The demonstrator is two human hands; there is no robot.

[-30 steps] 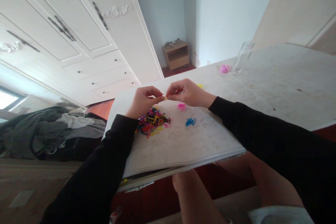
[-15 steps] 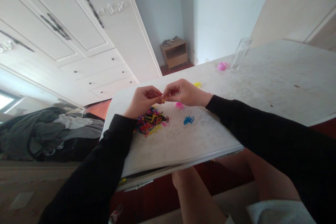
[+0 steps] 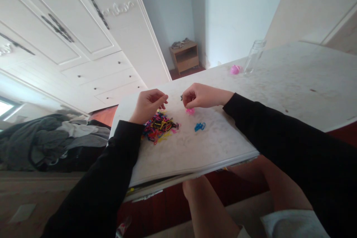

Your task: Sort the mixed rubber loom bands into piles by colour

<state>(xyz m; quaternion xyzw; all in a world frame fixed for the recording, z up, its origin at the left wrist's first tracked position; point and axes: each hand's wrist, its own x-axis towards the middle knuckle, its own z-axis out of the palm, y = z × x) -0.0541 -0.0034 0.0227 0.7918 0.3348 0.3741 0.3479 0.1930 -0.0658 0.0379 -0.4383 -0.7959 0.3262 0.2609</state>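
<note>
A heap of mixed-colour small rubber bands (image 3: 159,127) lies on the white tabletop (image 3: 178,156). Just above it hovers my left hand (image 3: 147,105), fingers loosely curled and a little apart, with nothing visible in them. My right hand (image 3: 205,96) is pinched closed right over a small pile of pink rubber bands (image 3: 190,111); whatever sits between its fingertips is too small to make out. Nearer to me is a small pile of blue rubber bands (image 3: 199,126). A bit of black bands (image 3: 181,97) peeks out beside my right fingertips, partly hidden.
Toward the back of the table stand a clear glass bottle (image 3: 254,57) and a pink round object (image 3: 235,69). Dark clothes (image 3: 55,141) are heaped to the left. Beyond the table are a white wardrobe (image 3: 92,67) and a small wooden nightstand (image 3: 184,57).
My hands were together over a small yellow band and have now parted. My right hand has moved right and down to the pink pile; my left has loosened its pinch.
</note>
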